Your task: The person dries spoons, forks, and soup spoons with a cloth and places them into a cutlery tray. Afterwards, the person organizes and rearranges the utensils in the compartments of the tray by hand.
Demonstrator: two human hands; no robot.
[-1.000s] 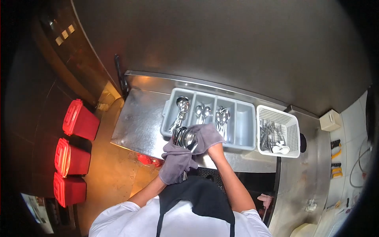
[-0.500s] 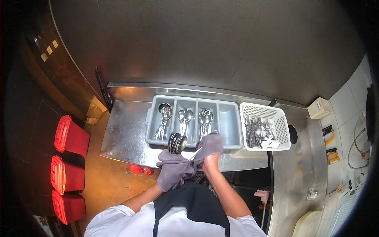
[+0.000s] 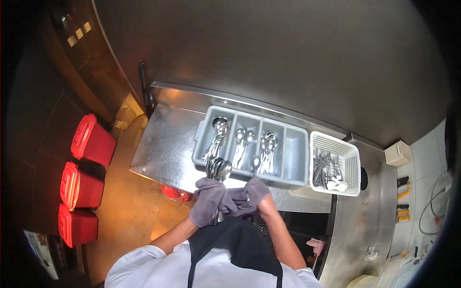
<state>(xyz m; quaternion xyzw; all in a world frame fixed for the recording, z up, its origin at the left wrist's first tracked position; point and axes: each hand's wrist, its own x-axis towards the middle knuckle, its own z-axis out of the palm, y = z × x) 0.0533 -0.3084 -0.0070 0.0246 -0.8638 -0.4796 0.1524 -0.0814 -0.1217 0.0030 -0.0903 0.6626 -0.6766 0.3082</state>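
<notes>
A bunch of metal spoons (image 3: 219, 169) stands bowls-up in my left hand (image 3: 210, 204), which is wrapped in a grey cloth (image 3: 233, 196). The spoon handles stick out below that hand. My right hand (image 3: 257, 193) is closed in the same cloth beside it, and a small shiny strip shows there, too little to name. Just beyond both hands sits a grey cutlery tray (image 3: 297, 181) with several compartments. Ladle-like spoons (image 3: 220, 128) lie in its left compartment, and more spoons (image 3: 244, 139) fill the middle ones.
A white perforated basket (image 3: 353, 165) with mixed cutlery and white spoons stands right of the tray. Both rest on a steel counter (image 3: 165, 139) against a dark wall. Red lidded bins (image 3: 93, 139) line the floor at left. A white box (image 3: 397, 153) is at far right.
My right hand has moved back from the tray's front edge toward my left hand. The bunch of spoons stays in my left hand. The view has turned slightly.
</notes>
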